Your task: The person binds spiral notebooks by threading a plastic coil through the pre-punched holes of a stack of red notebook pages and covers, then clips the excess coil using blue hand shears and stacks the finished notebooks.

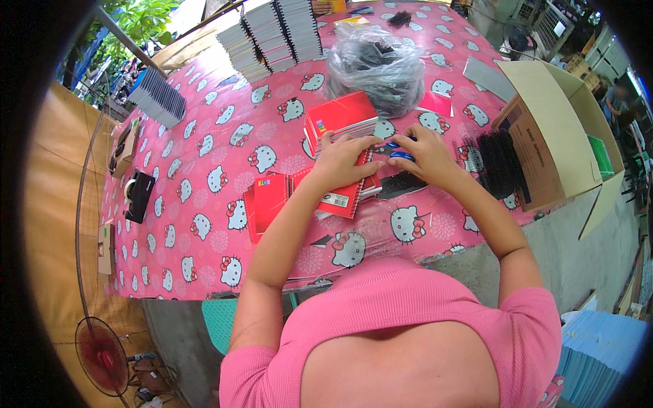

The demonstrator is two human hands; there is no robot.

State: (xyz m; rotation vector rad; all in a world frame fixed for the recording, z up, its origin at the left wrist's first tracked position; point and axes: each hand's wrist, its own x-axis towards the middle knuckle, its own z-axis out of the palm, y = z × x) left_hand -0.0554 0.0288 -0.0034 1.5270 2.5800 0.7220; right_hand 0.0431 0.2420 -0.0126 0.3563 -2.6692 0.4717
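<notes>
My left hand is closed on a red spiral-bound notebook, its fingers bent over the far end near the black coil. My right hand grips a small tool with blue handles, which looks like pliers. The tool's tip points at the notebook's coil edge; whether it touches the wire is too small to tell. Just beyond my left hand stands a stack of red notebooks. More red notebooks lie to the left, partly behind my left forearm.
A clear plastic bag of black coils stands behind the stack. Loose black coils lie beside an open cardboard box at right. Notebook stacks rise at the back, with a tape dispenser at left on the pink tablecloth.
</notes>
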